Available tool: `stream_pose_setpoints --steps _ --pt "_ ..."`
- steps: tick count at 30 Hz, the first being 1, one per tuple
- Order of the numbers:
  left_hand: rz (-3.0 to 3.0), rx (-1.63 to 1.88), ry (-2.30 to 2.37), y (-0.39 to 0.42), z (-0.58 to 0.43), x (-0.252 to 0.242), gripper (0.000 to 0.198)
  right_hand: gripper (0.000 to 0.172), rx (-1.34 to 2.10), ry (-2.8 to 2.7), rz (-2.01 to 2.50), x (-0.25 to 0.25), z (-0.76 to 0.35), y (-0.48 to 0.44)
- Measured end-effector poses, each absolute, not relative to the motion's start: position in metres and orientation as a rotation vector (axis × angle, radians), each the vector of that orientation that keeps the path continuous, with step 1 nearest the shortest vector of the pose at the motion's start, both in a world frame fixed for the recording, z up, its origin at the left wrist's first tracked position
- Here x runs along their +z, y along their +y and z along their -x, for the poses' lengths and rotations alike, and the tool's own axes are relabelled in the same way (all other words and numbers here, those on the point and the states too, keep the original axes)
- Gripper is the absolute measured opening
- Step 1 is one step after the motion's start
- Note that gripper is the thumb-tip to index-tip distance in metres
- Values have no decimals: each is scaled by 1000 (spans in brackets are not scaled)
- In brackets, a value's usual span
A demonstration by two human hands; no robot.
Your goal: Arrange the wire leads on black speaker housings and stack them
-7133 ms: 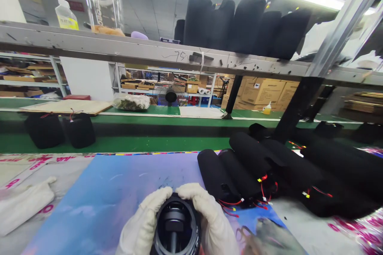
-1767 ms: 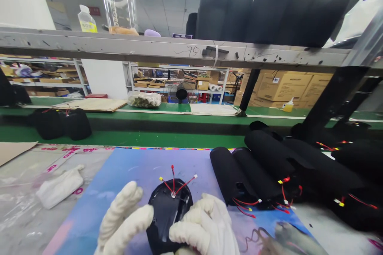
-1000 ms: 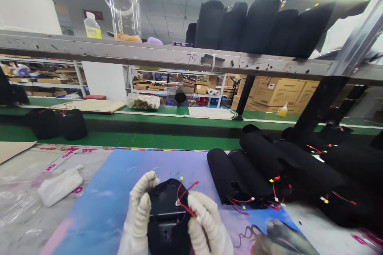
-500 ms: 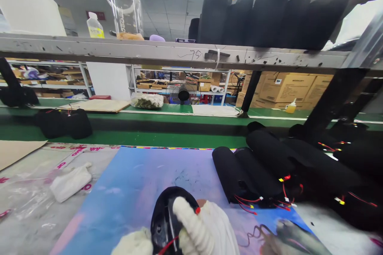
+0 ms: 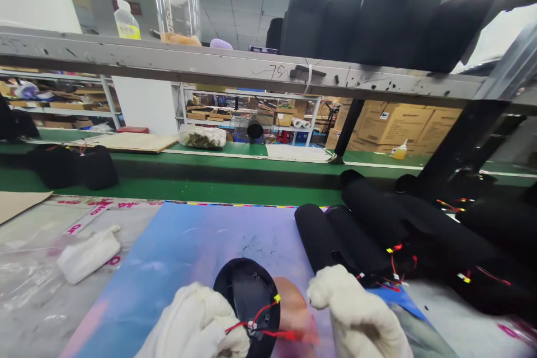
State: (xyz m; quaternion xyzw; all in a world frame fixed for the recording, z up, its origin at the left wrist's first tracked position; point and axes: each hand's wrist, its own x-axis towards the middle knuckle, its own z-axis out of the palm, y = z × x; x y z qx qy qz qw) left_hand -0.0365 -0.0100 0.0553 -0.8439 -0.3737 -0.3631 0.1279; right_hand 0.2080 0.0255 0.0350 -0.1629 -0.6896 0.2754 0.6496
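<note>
My left hand (image 5: 197, 321), in a white cloth glove, grips the lower left side of a black cylindrical housing (image 5: 245, 291) at the bottom of the view. Thin red wires (image 5: 268, 333) with a yellow connector (image 5: 277, 298) run from its round end. My right hand (image 5: 354, 310), also gloved, is raised just right of the housing and apart from it, close to the black foam-covered cylinders (image 5: 348, 240). A blurred orange-pink patch (image 5: 293, 310) lies between my hands; I cannot tell what it is.
The housing is over a blue-purple printed mat (image 5: 188, 240). A white cloth (image 5: 89, 254) lies on clear plastic at left. Behind are a green conveyor (image 5: 176, 176) and a grey shelf (image 5: 235, 70) carrying upright black cylinders.
My right hand has come off the housing and moved right. The housing has turned, and its wires now run toward the lower right.
</note>
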Motion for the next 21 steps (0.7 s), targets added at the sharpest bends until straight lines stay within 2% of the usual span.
stream_pose_setpoints --steps 2,8,13,15,18,20,21 --pt "2507 -1062 -1097 -6 41 51 25 9 485 -1741 368 35 -211 30" --pt "2625 -1109 -1024 3 54 40 23 14 125 -2083 253 47 -196 44" --pt "2810 -1216 -1012 5 58 50 18 36 115 -2212 171 63 -182 54" --pt "2807 -1328 -1063 9 58 50 27 44 188 -2228 156 69 -176 57" --pt "2744 -1606 -1039 11 55 42 29 50 296 -2268 117 74 -171 60" --pt "2587 -1959 -1084 6 50 34 26 45 416 -2266 131 75 -172 59" --pt "2428 -2145 -1148 2 48 30 30 35 480 -2250 157 74 -174 58"
